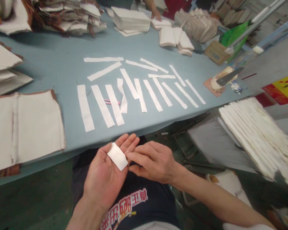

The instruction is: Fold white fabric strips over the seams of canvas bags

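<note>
My left hand (103,179) is palm up in front of the table edge, its fingers stretched out. A small white rectangular piece (118,156), cloth or paper, lies across its palm, with the thumb at the upper edge. From the right, my right hand (155,161) comes in with fingers curled and pressed together, their tips at the piece's right side. What those fingertips pinch, if anything, is hidden. Beyond both hands, several white strips (85,107) lie spread on the blue-green tabletop (50,57). A pink tool (108,102) lies partly under one strip.
Cream fabric panels (38,121) lie at left, with brown-edged stacks (72,16) behind. Folded white cloth (131,19) stands at the back near another person's hand (155,12). An iron-like tool (224,78) sits at right. Piled cloth (256,134) lies beyond the table's right edge.
</note>
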Motion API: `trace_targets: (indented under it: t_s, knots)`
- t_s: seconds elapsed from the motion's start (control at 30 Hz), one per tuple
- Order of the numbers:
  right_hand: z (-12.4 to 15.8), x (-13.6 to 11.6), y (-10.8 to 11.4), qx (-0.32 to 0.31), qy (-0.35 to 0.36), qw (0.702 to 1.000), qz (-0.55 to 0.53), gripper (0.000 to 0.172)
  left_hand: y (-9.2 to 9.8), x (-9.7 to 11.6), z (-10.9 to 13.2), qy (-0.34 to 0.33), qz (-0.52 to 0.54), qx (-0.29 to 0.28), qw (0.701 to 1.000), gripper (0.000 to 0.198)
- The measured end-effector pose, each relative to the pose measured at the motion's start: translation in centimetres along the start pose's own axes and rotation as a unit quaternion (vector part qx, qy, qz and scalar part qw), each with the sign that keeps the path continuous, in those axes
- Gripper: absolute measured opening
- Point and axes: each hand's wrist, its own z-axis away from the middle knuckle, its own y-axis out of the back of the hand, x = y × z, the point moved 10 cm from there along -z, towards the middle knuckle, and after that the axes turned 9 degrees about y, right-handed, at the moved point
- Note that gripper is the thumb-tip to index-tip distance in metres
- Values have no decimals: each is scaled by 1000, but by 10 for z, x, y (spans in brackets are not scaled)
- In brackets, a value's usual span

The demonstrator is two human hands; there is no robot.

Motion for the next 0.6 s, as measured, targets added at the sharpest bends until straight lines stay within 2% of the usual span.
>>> trace_targets:
  t_s: [0.2,0.33,0.4,0.43,0.47,0.5,0.57,0.6]
  knots:
    - [12,-5,-5,-1,18,1000,-4,26,-3,-13,8,5,-39,9,999,55]
    - [13,-12,-8,-3,26,999,-31,12,-5,-17,11,0,-65,11,998,54]
    - [12,-8,-10,2,-26,997,-70,14,-5,-18,10,-11,-82,16,996,50]
    - [13,-1,-10,12,-79,991,-108,18,-4,-17,10,-20,-93,19,995,48]
    - [16,8,-12,22,-148,976,-160,21,-3,-16,9,-31,-104,21,994,46]
    - [22,19,-17,28,-228,948,-222,23,-2,-14,9,-43,-115,24,992,45]
    - [38,31,-32,28,-368,860,-352,26,1,-10,7,-64,-131,32,989,42]
    - [44,33,-39,27,-415,814,-406,29,3,-8,6,-70,-137,34,988,41]
